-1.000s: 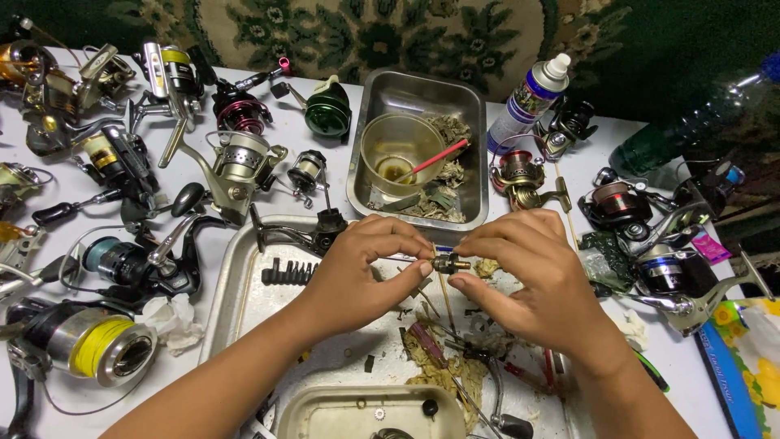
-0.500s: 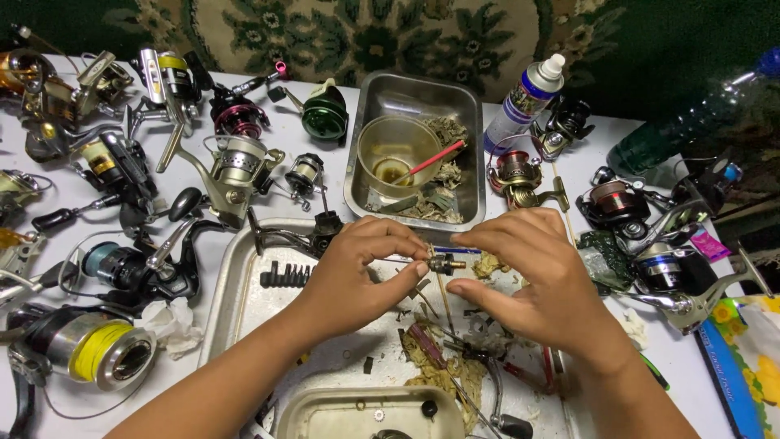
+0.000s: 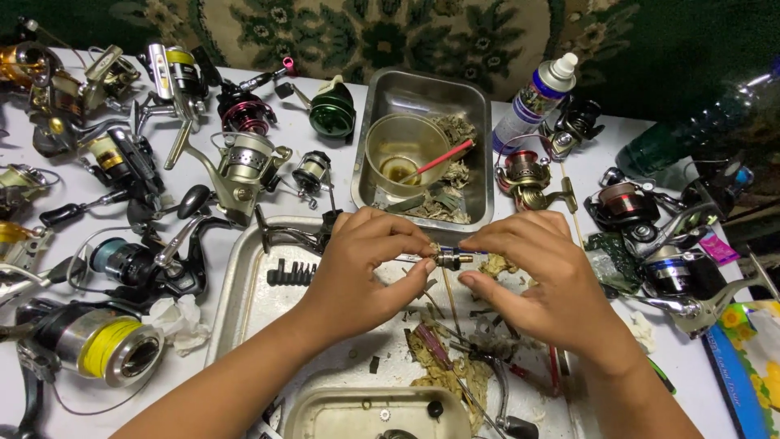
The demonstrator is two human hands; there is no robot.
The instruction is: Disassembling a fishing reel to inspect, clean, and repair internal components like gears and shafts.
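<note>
My left hand [image 3: 370, 264] and my right hand [image 3: 536, 272] meet over a metal tray [image 3: 244, 284]. Between their fingertips sits a small metal reel part [image 3: 449, 259], shaped like a short spindle. The left thumb and forefinger pinch its left end. The right fingers hold a thin tool with a blue tip against its right end; most of that tool is hidden by the hand. Under the hands the tray holds dirty paper scraps, small screws, a black bit strip [image 3: 291, 274] and thin tools.
Many fishing reels lie around, among them a yellow-line reel [image 3: 110, 345], a silver reel [image 3: 244, 162] and a green reel [image 3: 333, 110]. A deep steel pan [image 3: 479, 146] holds a bowl with a red stick. A spray bottle [image 3: 536, 97] stands at the right.
The hands stay together on the small part, with only slight finger shifts. The view has drifted a little.
</note>
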